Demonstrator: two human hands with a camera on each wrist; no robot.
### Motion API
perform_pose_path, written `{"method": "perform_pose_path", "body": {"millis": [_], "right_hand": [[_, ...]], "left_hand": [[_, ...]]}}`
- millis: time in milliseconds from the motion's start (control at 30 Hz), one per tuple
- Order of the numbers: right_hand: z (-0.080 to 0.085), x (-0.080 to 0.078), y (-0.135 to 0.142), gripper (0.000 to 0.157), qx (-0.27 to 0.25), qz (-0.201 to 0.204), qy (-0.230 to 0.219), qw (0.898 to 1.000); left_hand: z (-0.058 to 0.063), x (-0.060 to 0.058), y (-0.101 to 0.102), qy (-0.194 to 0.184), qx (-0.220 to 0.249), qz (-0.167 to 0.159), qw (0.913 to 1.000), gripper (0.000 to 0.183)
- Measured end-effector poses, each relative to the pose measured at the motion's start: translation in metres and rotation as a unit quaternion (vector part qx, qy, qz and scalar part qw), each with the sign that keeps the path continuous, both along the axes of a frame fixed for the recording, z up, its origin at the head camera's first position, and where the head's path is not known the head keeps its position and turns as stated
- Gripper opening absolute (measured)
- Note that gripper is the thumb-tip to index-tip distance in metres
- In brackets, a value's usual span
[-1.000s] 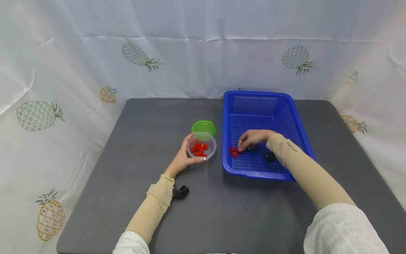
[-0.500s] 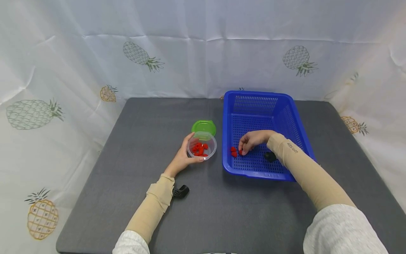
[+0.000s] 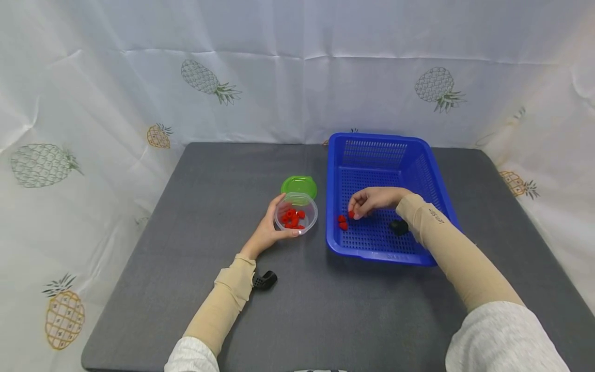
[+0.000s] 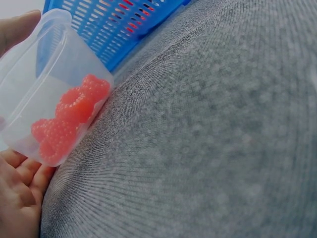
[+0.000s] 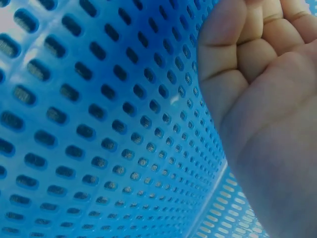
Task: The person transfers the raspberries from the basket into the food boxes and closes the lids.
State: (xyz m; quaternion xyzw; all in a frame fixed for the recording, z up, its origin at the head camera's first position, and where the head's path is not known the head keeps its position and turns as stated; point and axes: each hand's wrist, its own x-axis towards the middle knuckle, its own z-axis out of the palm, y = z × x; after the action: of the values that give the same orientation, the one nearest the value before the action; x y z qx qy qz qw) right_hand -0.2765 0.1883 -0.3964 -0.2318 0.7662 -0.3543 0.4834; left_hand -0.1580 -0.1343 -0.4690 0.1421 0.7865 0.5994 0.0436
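Note:
My left hand (image 3: 267, 232) holds a clear round plastic container (image 4: 74, 54) between thumb and fingers. Several raspberries (image 4: 59, 136) lie inside it. Over the blue basket (image 3: 331, 196), my right hand (image 3: 374, 199) pinches a raspberry (image 3: 351, 214) between thumb and fingertips. Two more raspberries (image 3: 342, 222) sit on the basket floor, just left of those fingertips. In the right wrist view the curled fingers (image 5: 223, 54) show, but the raspberry is hidden.
Behind the container lies a green lid (image 3: 299, 183) on the grey table (image 3: 223, 196). Black wrist cameras show near the left wrist (image 3: 265, 280) and the right wrist (image 3: 398, 227). A white pineapple-print curtain (image 3: 279, 98) hangs at the back and sides.
My right hand has closed on a raspberry at the basket floor and shifted slightly up and away with it. My left hand and the container stay in place.

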Motion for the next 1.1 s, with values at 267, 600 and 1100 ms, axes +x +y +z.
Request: {"method": "perform_pose_path", "body": {"millis": [267,600,1100], "right_hand": [[0.003,-0.001,0.004,0.027,-0.049,-0.022,-0.004,0.999],[0.025,-0.002,0.005,0.017,-0.135,-0.046,-0.006,0.990],[0.048,-0.006,-0.003,0.015,-0.166,-0.072,0.022,0.983]], "left_hand": [[0.018,0.007,0.002,-0.021,0.002,-0.009,0.9997,0.093],[0.004,0.001,0.000,-0.014,0.013,-0.003,0.9998,0.095],[0.006,0.001,0.001,-0.019,0.001,0.001,0.9998,0.093]]}}
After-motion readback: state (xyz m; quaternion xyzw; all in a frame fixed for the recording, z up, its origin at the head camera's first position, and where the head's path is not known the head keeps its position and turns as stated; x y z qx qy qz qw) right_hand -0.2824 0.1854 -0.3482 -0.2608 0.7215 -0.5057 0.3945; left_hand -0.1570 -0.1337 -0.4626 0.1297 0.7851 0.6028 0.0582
